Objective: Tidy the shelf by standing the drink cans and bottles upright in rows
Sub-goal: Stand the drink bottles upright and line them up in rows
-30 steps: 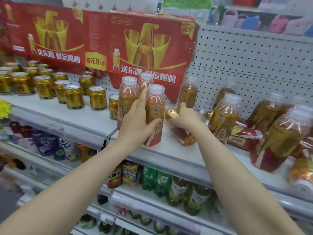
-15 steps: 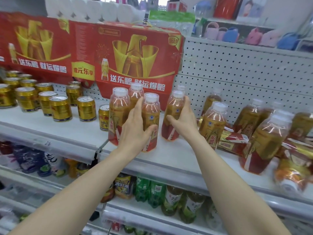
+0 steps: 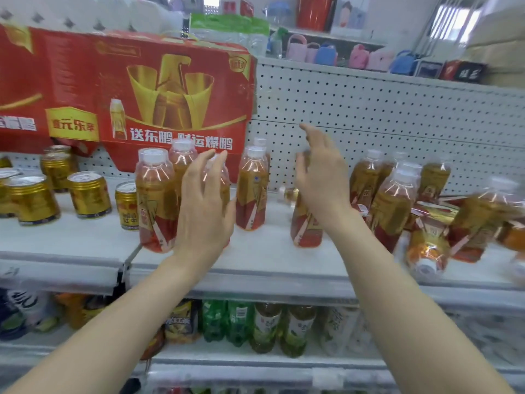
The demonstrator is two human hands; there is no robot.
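Note:
Amber drink bottles with white caps stand on the white shelf [image 3: 270,251]. A cluster of three [image 3: 154,200] stands at the centre left, and one single bottle [image 3: 252,191] stands upright just to its right. My left hand [image 3: 204,206] hovers with straight, spread fingers in front of the cluster's front right bottle. My right hand [image 3: 321,177] is open and holds nothing; it partly hides another upright bottle [image 3: 305,231]. More bottles [image 3: 393,206] stand at the right, and a few lie on their sides [image 3: 426,254]. Gold cans [image 3: 88,194] stand in rows at the left.
A big red carton [image 3: 170,89] leans against the white pegboard [image 3: 369,109] behind the bottles. The lower shelf holds green and yellow bottles [image 3: 235,322]. The top shelf carries small coloured bags [image 3: 326,54] and a red bucket [image 3: 312,12].
My right hand stood the lying bottle upright beside the cluster, let go and moved right. My left hand released its grip on the front bottle and opened. The view tilted up.

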